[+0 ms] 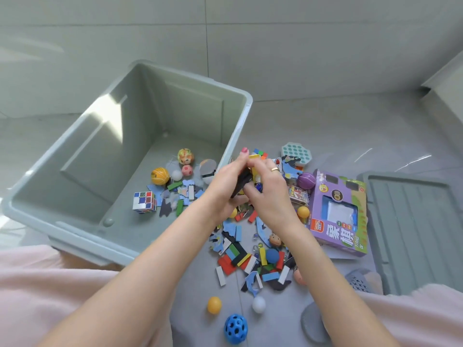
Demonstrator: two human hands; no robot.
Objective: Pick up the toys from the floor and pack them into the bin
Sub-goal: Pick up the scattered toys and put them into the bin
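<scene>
Both hands meet over the toy pile: left hand (229, 186) grips dark pieces (241, 181), right hand (269, 194) pinches them. Bin (75, 229) lies left; carry low, release inside.

Floor (325, 116): pale grey large-format tiles, thin grout lines, glossy. Light: bright daylight patch (30, 48) on tiles at far left; streaky reflections (413, 159) at right. Wall corner (448, 78): pale, upper right.
</scene>
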